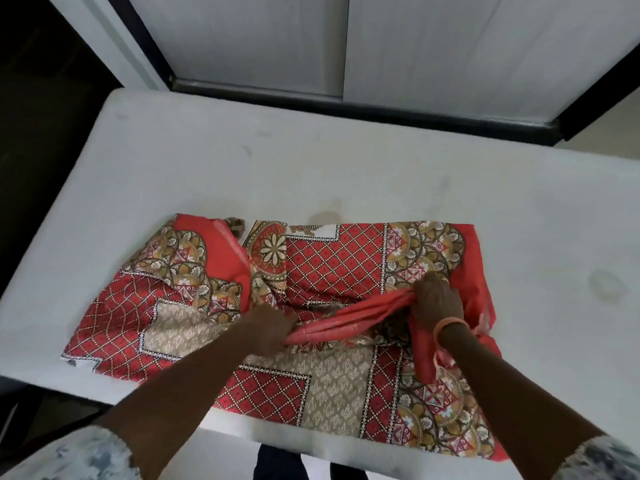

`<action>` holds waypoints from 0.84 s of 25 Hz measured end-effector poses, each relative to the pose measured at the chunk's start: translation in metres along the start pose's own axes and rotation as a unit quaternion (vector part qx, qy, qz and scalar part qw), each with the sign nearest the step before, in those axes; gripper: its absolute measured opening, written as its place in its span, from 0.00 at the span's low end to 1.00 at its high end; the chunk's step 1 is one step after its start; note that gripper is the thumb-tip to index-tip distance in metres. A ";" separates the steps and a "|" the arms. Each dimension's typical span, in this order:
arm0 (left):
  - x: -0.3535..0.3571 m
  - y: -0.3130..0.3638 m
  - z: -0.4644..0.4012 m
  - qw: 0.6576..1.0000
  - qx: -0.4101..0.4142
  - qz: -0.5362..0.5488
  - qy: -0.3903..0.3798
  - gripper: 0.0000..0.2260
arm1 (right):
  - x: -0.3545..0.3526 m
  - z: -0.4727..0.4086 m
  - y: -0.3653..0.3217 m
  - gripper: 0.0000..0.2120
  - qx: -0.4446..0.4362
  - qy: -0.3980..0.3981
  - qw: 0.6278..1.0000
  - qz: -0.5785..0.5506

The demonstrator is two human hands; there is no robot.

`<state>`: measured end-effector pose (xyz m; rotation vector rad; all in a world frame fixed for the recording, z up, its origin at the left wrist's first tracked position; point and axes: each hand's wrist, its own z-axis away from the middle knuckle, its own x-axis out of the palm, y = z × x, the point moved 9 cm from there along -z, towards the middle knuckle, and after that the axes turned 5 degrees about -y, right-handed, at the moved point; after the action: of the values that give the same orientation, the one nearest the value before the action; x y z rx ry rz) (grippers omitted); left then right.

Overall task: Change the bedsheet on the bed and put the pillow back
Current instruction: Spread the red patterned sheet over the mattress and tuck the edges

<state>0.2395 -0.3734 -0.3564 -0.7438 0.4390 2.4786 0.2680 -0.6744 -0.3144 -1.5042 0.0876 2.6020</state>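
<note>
Mattress (pixel 346 161), bare and white, carrying a partly folded red patterned bedsheet (pixel 332 268) along its near edge, the cloth's lower right part hanging over that edge. Left hand (pixel 268 325), at the sheet's middle, curls its fingers round one end of a bunched red fold (pixel 349 318). Right hand (pixel 434 301), just right of centre and wearing an orange wrist band (pixel 450 323), grips the other end of the same fold, fingers pressed together into the cloth. Grey sliding panels (pixel 381 46) stand beyond the far edge.
</note>
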 end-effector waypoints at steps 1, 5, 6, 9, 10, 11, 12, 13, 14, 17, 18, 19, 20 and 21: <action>-0.012 -0.015 -0.010 0.998 -0.011 0.048 0.035 0.18 | -0.003 -0.024 -0.009 0.08 -0.006 0.003 1.000 0.013; -0.075 -0.111 -0.081 0.958 -0.108 0.155 0.214 0.17 | 0.004 -0.134 -0.028 0.13 0.000 -0.005 0.994 0.105; -0.087 -0.128 -0.099 0.953 -0.115 0.173 0.221 0.21 | 0.014 -0.157 -0.032 0.15 -0.014 -0.024 0.990 0.140; -0.102 -0.160 -0.151 0.963 -0.114 0.163 0.183 0.42 | 0.046 -0.196 -0.036 0.19 -0.042 -0.071 0.980 0.180; -0.100 -0.167 -0.160 0.966 -0.131 0.143 0.171 0.42 | 0.050 -0.200 -0.035 0.19 -0.039 -0.067 0.983 0.169; -0.098 -0.169 -0.164 0.968 -0.141 0.130 0.162 0.36 | 0.051 -0.198 -0.035 0.18 -0.034 -0.063 0.985 0.156; -0.092 -0.165 -0.165 0.971 -0.145 0.119 0.149 0.27 | 0.056 -0.193 -0.034 0.17 -0.031 -0.067 0.988 0.137; -0.088 -0.155 -0.163 0.976 -0.138 0.102 0.135 0.18 | 0.058 -0.183 -0.034 0.16 -0.028 -0.079 0.989 0.120; -0.084 -0.144 -0.158 0.980 -0.132 0.083 0.122 0.11 | 0.060 -0.174 -0.034 0.15 -0.032 -0.089 0.990 0.102; -0.103 -0.120 -0.135 0.977 -0.137 0.072 0.149 0.06 | 0.033 -0.149 -0.017 0.16 -0.034 -0.070 0.992 0.099; -0.125 -0.107 -0.131 0.975 -0.124 0.072 0.170 0.07 | 0.017 -0.147 0.000 0.15 -0.028 -0.049 0.993 0.108; -0.151 -0.089 -0.131 0.973 -0.103 0.071 0.194 0.08 | -0.006 -0.144 0.024 0.14 -0.011 -0.027 0.993 0.110; -0.181 -0.064 -0.132 0.971 -0.082 0.068 0.216 0.09 | -0.028 -0.142 0.055 0.14 0.014 -0.005 0.992 0.127; -0.215 -0.034 -0.136 0.966 -0.057 0.058 0.245 0.10 | -0.054 -0.135 0.090 0.13 0.056 0.015 0.989 0.139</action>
<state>0.4696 -0.4865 -0.3447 -1.4263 0.5272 2.4257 0.3978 -0.7842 -0.3369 -1.5936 0.4709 2.7264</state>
